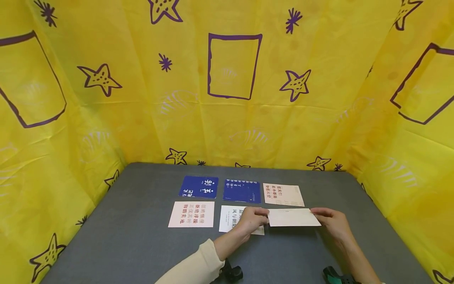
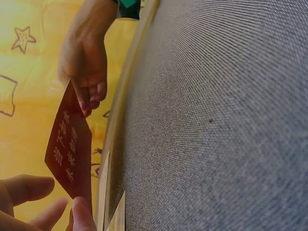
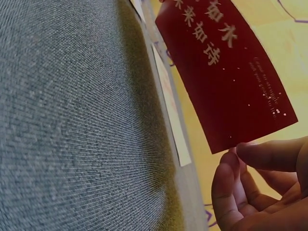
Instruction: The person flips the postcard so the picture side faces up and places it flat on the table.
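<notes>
A postcard (image 1: 293,217) is held level above the table between two hands. Its pale side faces up; the underside is red (image 3: 231,86) with light characters in the right wrist view. The left hand (image 1: 248,223) pinches the card's left edge. At the opposite edge, the right hand (image 1: 335,227) pinches a corner between thumb and fingers. Beneath the left hand lies a white card (image 1: 228,221) with dark characters, partly covered. Just beyond the held card is a cream card (image 1: 283,195) with red characters.
Two blue cards (image 1: 198,187) (image 1: 242,192) lie in the back row on the grey table (image 1: 117,236). A cream card with red print (image 1: 191,215) lies front left. Yellow patterned cloth (image 1: 234,126) rises behind and on both sides.
</notes>
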Available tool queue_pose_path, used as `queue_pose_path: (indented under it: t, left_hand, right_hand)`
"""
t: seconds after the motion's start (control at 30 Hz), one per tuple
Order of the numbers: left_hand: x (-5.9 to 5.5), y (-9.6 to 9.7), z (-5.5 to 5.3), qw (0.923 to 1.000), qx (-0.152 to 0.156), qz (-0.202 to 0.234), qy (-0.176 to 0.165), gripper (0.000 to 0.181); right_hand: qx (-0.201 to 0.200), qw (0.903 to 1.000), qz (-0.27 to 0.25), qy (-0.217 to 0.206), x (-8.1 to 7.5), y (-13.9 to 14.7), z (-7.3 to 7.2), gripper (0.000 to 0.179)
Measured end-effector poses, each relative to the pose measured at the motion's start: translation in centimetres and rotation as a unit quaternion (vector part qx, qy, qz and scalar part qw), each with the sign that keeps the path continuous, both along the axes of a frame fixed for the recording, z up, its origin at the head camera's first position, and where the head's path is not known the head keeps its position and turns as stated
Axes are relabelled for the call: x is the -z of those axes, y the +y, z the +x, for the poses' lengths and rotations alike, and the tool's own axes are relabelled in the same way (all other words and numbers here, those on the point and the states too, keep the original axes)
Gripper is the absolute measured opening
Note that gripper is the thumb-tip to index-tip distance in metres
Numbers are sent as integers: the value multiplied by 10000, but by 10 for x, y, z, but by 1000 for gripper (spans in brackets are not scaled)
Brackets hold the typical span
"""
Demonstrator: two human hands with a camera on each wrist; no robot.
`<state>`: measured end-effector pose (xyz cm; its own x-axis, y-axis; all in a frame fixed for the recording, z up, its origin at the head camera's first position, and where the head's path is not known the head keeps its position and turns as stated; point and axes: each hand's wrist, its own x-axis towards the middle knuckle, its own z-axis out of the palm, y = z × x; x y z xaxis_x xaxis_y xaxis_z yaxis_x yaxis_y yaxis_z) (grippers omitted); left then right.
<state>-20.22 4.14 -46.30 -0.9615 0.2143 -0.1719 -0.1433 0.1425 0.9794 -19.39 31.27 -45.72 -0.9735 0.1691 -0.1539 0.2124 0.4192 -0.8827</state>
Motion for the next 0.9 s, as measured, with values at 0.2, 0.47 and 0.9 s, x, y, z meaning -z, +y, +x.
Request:
queue_pose_path:
  t: [0.2, 0.47, 0.9]
  left_hand:
    - [1, 0, 1, 10000, -35, -8, 57, 27]
    - [4, 1, 0, 9995, -22, -11, 325, 37]
    - [1, 4, 2, 9987, -48, -8, 515, 20]
  right_hand:
    - [-32, 9998, -173, -4, -2, -1, 2, 29]
    - [-53, 9997, -236, 77, -1, -1, 2, 30]
    - [234, 9987, -284, 344, -3, -1, 3, 24]
